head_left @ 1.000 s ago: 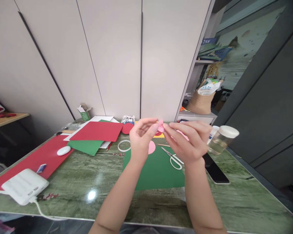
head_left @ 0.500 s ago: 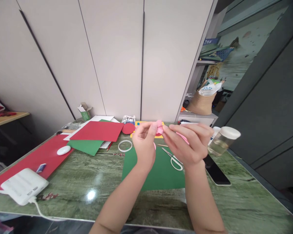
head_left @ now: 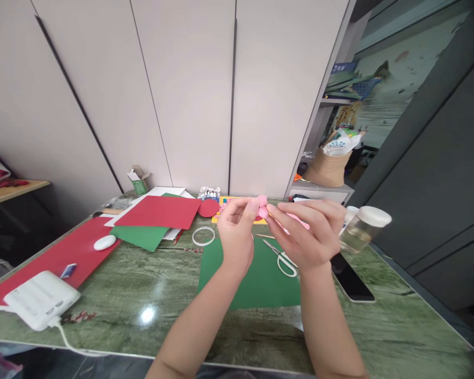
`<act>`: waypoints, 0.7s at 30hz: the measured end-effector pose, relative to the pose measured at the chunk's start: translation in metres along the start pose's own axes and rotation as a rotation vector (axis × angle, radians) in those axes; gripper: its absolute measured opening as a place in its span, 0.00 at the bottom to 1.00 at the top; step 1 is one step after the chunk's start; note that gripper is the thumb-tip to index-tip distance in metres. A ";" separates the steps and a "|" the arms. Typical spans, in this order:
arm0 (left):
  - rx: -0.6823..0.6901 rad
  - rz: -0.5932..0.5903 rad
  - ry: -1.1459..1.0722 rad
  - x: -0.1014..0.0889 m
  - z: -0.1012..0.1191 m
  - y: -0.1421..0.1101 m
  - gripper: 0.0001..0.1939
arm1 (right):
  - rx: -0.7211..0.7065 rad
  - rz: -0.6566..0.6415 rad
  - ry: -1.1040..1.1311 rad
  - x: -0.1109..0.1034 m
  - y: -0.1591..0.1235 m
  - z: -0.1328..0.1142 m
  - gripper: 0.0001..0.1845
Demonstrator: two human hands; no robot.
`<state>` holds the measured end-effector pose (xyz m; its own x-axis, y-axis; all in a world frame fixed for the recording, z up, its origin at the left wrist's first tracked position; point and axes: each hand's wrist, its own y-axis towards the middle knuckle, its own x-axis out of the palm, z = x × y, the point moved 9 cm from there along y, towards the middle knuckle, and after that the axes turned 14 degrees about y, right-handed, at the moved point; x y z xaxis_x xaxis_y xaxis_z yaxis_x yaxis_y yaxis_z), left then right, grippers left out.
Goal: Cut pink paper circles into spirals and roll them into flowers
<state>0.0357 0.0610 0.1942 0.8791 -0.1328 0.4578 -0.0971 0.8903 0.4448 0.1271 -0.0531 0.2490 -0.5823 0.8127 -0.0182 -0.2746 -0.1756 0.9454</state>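
Between my two hands, above the green sheet, is a small pink piece with rounded lobes (head_left: 263, 205); it looks like a paper flower or petals, but its exact kind is unclear. My left hand (head_left: 238, 231) pinches it from the left between thumb and fingers. From the right, the thumb and fingertips of my right hand (head_left: 312, 237) close on its edge. More pink material (head_left: 299, 218) shows between the fingers of the right hand. Below lies a green paper sheet (head_left: 248, 284), with white-handled scissors (head_left: 286, 265) on its right part.
Red paper (head_left: 158, 211) and other sheets lie at the back left, near a white tape ring (head_left: 203, 236). A white power adapter (head_left: 41, 300) with a cable is at front left. At right are a phone (head_left: 351, 279) and a lidded jar (head_left: 363, 231).
The pink piece has turned slightly between my fingertips, and its lobes now show more rounded. Both hands keep their pinch; the whole view has shifted a little.
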 end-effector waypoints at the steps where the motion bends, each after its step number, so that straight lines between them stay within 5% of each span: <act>1: -0.003 -0.007 -0.004 0.001 0.000 0.000 0.06 | 0.006 -0.004 0.003 0.000 0.000 0.001 0.14; 21: -0.008 -0.115 -0.010 0.007 0.008 -0.002 0.05 | 0.072 0.001 0.092 -0.004 -0.001 0.009 0.11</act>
<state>0.0385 0.0545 0.2029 0.8795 -0.2382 0.4120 0.0075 0.8725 0.4886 0.1363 -0.0510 0.2513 -0.6511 0.7578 -0.0435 -0.2201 -0.1336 0.9663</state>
